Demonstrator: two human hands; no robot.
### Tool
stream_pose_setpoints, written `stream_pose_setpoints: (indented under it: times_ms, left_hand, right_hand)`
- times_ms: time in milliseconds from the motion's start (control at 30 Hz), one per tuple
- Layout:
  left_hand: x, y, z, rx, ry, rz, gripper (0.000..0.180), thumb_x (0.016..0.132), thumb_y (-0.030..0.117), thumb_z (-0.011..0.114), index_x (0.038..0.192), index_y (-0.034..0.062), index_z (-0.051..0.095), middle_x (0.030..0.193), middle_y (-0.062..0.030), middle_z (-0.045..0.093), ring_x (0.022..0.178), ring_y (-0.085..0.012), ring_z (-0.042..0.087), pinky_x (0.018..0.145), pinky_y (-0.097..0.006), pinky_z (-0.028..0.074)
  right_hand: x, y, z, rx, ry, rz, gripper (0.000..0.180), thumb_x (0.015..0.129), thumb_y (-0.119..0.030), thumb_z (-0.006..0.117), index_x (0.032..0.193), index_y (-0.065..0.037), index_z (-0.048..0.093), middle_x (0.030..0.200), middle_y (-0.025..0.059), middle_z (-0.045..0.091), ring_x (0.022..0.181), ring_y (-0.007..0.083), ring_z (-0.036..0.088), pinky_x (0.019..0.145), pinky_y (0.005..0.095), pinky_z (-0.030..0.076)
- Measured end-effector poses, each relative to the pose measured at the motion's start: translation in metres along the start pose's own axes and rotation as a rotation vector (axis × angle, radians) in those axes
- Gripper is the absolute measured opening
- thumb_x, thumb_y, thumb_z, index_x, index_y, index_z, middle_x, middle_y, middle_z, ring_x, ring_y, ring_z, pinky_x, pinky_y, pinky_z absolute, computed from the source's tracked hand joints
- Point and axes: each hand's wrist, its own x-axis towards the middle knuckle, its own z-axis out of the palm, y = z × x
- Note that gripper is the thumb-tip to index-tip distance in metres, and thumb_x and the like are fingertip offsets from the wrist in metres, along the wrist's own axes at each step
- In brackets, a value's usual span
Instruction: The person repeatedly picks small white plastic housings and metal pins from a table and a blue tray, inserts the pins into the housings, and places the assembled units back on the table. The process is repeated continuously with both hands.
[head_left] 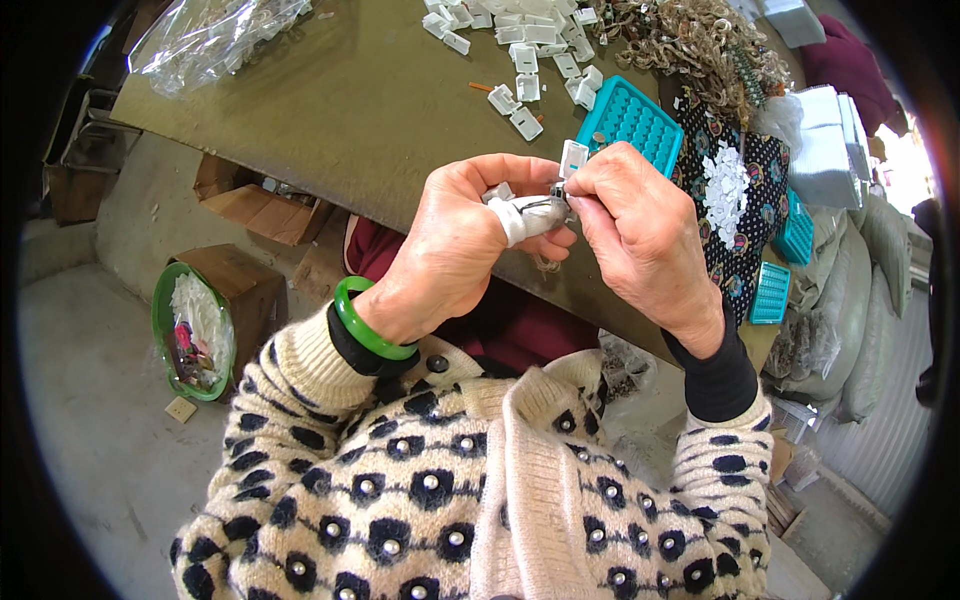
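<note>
My left hand (470, 240) and my right hand (640, 230) meet over the near edge of an olive-brown table (330, 110). Between the fingertips of both hands sits a small metal part (553, 200); a small white plastic piece (573, 157) stands just above it at my right fingertips. White tape wraps my left thumb. My left wrist wears a green bangle (365, 325). Both forearms are in a cream knit cardigan with black spots.
Loose white plastic pieces (525, 55) lie scattered at the table's far side. A teal grid tray (630, 120) sits beside a heap of metal chain (700, 45). Clear plastic bag (215, 35) at far left. Cardboard boxes (255, 205) and a green basin (190, 330) sit on the floor.
</note>
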Motion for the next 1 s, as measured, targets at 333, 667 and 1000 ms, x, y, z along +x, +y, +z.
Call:
stream_pose_setpoints:
  times_ms: [333, 667, 1000]
  left_hand:
    - [0.002, 0.000, -0.012, -0.005, -0.055, -0.030, 0.025, 0.090, 0.015, 0.067, 0.108, -0.0018, 0.061, 0.097, -0.0147, 0.069, 0.073, -0.0173, 0.069, 0.066, -0.032, 0.061]
    - [0.004, -0.006, -0.012, -0.206, -0.153, 0.010, 0.031, 0.094, 0.010, 0.061, 0.123, 0.0008, 0.058, 0.116, -0.0164, 0.064, 0.100, -0.0306, 0.068, 0.077, -0.035, 0.060]
    - [0.009, -0.012, -0.016, -0.279, -0.162, -0.004, 0.025, 0.093, 0.008, 0.061, 0.117, 0.0028, 0.060, 0.111, -0.0153, 0.066, 0.098, -0.0294, 0.069, 0.075, -0.034, 0.061]
  right_hand:
    - [-0.010, -0.004, 0.004, 0.372, 0.224, 0.272, 0.014, 0.080, 0.007, 0.067, 0.093, 0.000, 0.068, 0.087, 0.0084, 0.064, 0.078, 0.0187, 0.063, 0.070, 0.0273, 0.051]
    - [-0.014, -0.007, 0.014, 0.164, 0.369, 0.180, 0.018, 0.079, 0.009, 0.067, 0.095, -0.001, 0.068, 0.089, 0.0116, 0.064, 0.077, 0.0232, 0.065, 0.068, 0.0304, 0.053]
    - [-0.010, 0.002, 0.025, 0.044, 0.449, -0.003, 0.020, 0.078, 0.010, 0.068, 0.095, 0.001, 0.063, 0.086, 0.0132, 0.063, 0.075, 0.0262, 0.063, 0.067, 0.0331, 0.053]
